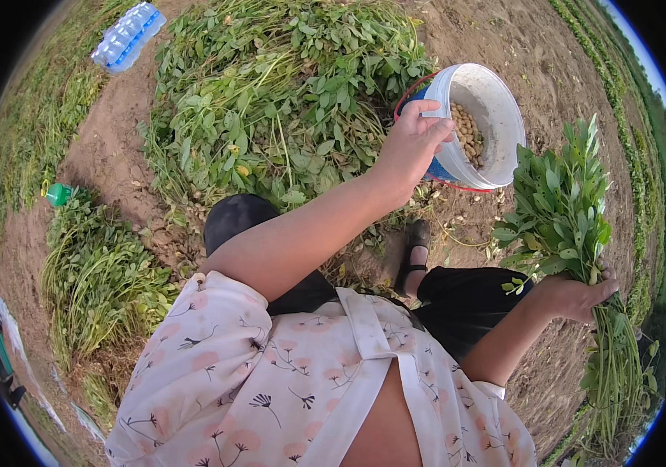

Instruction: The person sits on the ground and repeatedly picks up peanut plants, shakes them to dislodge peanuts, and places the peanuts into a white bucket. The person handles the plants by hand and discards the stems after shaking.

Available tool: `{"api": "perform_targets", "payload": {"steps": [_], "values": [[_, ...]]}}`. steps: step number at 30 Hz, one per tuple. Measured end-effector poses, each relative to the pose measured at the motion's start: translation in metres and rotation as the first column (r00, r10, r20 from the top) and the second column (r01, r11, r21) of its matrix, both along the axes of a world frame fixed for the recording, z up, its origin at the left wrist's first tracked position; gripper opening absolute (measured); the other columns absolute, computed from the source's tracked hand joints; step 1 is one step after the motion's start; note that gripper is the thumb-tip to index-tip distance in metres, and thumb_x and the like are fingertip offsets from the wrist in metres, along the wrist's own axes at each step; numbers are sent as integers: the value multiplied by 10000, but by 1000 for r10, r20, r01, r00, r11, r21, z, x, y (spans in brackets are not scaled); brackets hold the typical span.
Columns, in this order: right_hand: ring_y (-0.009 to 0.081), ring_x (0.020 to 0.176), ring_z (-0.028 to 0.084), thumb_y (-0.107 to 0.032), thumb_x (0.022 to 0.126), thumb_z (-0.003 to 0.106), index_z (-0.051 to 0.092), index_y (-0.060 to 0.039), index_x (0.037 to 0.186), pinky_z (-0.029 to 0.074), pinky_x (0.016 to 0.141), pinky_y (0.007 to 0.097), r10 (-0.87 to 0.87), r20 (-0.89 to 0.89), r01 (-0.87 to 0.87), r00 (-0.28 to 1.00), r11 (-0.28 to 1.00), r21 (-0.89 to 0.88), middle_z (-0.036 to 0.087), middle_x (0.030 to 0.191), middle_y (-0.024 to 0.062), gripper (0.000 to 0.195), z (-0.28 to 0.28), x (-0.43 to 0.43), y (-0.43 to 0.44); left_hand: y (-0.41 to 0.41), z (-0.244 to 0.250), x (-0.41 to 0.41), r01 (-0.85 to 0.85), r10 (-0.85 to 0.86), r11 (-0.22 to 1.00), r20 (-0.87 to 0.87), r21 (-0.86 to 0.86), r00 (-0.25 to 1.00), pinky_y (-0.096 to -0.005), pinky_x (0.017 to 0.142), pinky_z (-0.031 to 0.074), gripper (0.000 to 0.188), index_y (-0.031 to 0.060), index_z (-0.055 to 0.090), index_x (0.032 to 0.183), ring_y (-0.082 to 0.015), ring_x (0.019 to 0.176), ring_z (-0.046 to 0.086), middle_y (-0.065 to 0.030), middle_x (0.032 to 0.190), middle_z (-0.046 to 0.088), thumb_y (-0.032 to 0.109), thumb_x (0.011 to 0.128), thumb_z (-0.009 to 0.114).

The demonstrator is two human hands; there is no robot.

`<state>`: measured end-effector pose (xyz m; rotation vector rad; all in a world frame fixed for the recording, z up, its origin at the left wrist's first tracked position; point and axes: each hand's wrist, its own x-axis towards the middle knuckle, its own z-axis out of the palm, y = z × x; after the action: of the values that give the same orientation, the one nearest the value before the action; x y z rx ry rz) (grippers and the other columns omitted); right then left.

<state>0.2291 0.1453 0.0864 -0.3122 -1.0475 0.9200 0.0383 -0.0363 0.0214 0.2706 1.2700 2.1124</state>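
My left hand (420,131) grips the rim of a white and blue plastic bucket (499,111), thumb over the edge. The bucket leans with its mouth towards the right, and a red handle shows behind it. Unshelled peanuts (467,131) lie in its lower part. At the right, my right hand (579,292) is closed around a bunch of green peanut plants (563,204). Leaves fan out above the fist, and long stems hang below it. A pale pod shows by the thumb.
A large heap of pulled peanut plants (286,99) lies in front of me. A smaller heap (105,268) is at the left, near a green-topped container (58,194). Shrink-wrapped plastic bottles (128,38) rest on the soil (108,146). Loose pods are scattered near my sandalled foot (414,257).
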Motion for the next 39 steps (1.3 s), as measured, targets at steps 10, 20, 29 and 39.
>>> {"api": "perform_targets", "payload": {"steps": [10,20,29,39], "values": [[412,924,653,-118,842,723,569,52,1102,501,817,461,476,874,-272,100,858,-436,671,1005,246,347,-219,-7,-70,10,-15,-1,-9,2,998,-115,-59,993,-386,1083,381,666,-34,366,1410,-261,1276,497,-200,1380,515,304,940,696],[488,1033,603,-207,816,792,449,78,1284,485,871,487,309,934,-523,182,834,-174,623,1109,302,646,-125,-61,-99,35,-30,18,-176,91,983,-721,-45,687,-415,1106,391,1091,-35,157,1535,-381,1335,469,-290,1452,421,287,759,853],[322,1277,526,-637,1012,344,351,14,1466,448,1054,451,860,405,-684,311,498,-533,464,1434,211,794,-33,-123,7,8,2,-14,52,-66,997,-251,-62,966,-329,977,458,438,15,516,1359,-184,1080,609,-89,1199,658,202,979,630],[208,959,664,-396,1042,471,564,-33,1280,566,818,359,927,11,-701,374,290,-652,675,1135,94,444,-54,-172,54,1,2,-16,413,-406,910,268,34,874,-352,853,557,388,4,607,1263,-158,971,667,-71,1111,696,284,995,619]]}}
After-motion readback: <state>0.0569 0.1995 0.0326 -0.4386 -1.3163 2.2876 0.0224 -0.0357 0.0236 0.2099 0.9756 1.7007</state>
